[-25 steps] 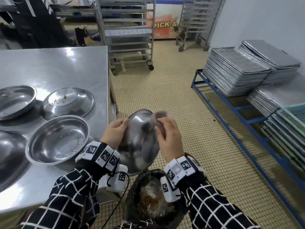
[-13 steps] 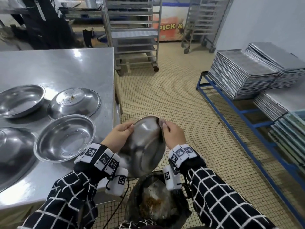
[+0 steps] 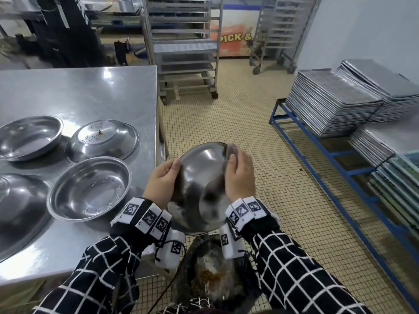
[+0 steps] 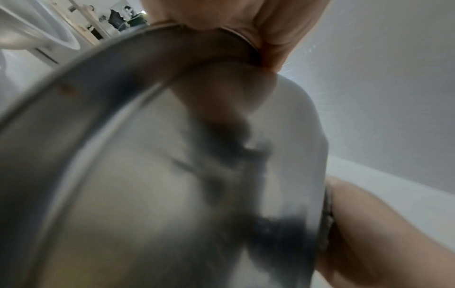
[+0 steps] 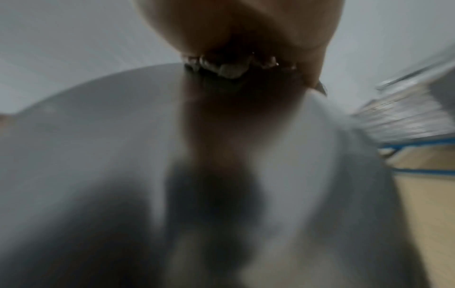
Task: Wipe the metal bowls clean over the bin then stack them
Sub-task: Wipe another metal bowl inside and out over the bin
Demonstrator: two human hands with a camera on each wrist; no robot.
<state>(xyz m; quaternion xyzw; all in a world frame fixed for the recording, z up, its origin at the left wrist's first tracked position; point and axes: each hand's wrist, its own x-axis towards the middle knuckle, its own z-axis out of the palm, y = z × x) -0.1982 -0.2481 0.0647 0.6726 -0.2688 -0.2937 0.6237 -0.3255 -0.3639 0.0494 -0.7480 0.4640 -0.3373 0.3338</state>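
Bowl (image 3: 201,189) — a round metal one — was held tilted above the bin (image 3: 210,279), which stood on the tiled floor (image 3: 238,123) just off the desk (image 3: 79,91) corner and held brownish scraps. The left hand (image 3: 162,183) gripped the bowl's left rim, thumb over the edge and fingers curled behind. The right hand (image 3: 239,175) was closed on a crumpled grey cloth (image 3: 231,148) at the upper right rim; the right wrist view showed that cloth bunched under the fingers against the metal, though much of it was blurred. On the desk lay four more bowls: a clean-looking one (image 3: 90,189) nearest the hands, an upturned one (image 3: 103,141) speckled with crumbs behind it, one (image 3: 29,138) farther left, and one (image 3: 20,211) partly cut off at the left edge. Stacked baking trays (image 3: 335,103) sat on a blue rack (image 3: 317,150) to the right. Far back, behind a wheeled trolley (image 3: 183,53), an orange sign (image 3: 235,37) read "PICK &" — the rest was hidden.
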